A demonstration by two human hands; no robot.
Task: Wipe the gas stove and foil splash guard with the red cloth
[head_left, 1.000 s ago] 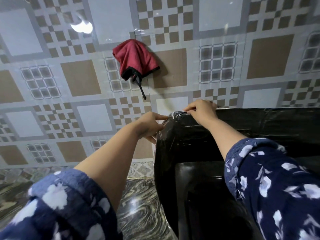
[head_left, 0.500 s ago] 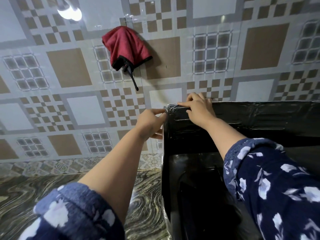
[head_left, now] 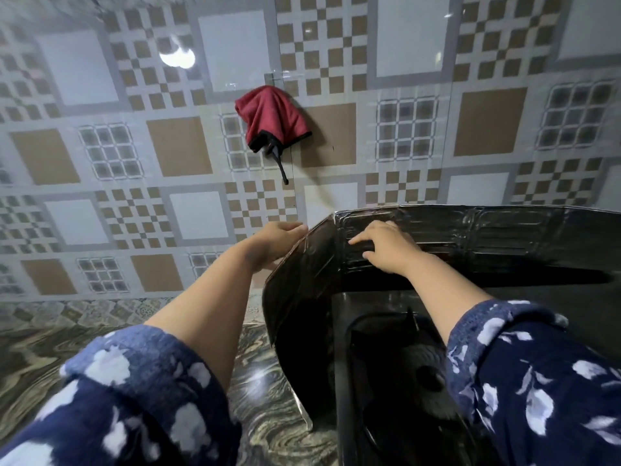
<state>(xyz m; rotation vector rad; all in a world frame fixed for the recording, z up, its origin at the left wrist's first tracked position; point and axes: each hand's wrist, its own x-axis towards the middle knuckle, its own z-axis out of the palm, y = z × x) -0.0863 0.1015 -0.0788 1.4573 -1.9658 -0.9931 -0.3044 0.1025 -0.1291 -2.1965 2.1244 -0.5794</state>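
Note:
The red cloth [head_left: 273, 117] hangs on the tiled wall, above and left of the stove, out of both hands. The dark foil splash guard [head_left: 487, 237] stands around the black gas stove [head_left: 386, 364], with its left panel [head_left: 299, 280] angled outward. My left hand [head_left: 274, 242] grips the top edge of that left panel from outside. Fingers spread, my right hand [head_left: 386, 247] lies flat against the inside of the back panel near the corner. A burner grate shows dimly under my right forearm.
A swirly dark marble counter [head_left: 262, 398] runs to the left of the stove and under it. The patterned tile wall [head_left: 168, 146] rises right behind the guard. My flowered blue sleeves fill the bottom of the view.
The guard's left panel has swung outward in my left hand. My right hand has slid down from the top rim onto the inner face of the back panel. The camera has tilted down.

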